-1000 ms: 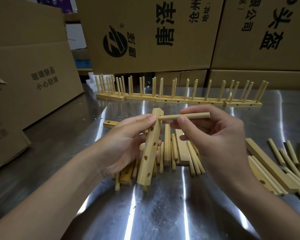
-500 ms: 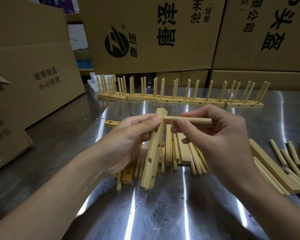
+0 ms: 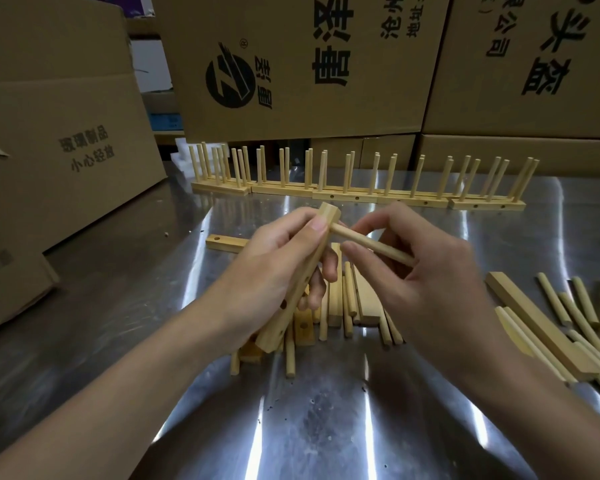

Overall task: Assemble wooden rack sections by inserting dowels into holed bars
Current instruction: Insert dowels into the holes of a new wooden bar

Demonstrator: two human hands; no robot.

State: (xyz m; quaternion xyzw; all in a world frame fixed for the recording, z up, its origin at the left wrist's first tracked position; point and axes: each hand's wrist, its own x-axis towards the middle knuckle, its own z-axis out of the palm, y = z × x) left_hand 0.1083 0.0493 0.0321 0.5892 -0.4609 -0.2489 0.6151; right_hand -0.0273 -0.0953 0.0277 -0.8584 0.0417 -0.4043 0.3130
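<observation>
Big cardboard boxes [image 3: 291,64] with black print wall off the whole top of the frame, and one more stands at the left edge. Below them the shiny metal surface [image 3: 326,427] fills the rest, streaked with light. Along its far side, just in front of the boxes, a long row of finished rack sections [image 3: 347,195] stands with the pegs upright. At the right edge lies a spread of loose bars and dowels [image 3: 541,327]; a second pile [image 3: 347,306] sits dead centre, under the hands, with one lone bar [image 3: 226,242] flat at its upper left.

Now the action, centre frame! The left hand [image 3: 274,268] is wrapped round the holed bar [image 3: 284,320], holding it off the surface, tilted, top end leaning right. The right hand [image 3: 430,285] pinches a dowel [image 3: 371,245] between thumb and fingers. The dowel's tip meets the bar near its top end, right beside the left thumb, while its free end points down to the right.
</observation>
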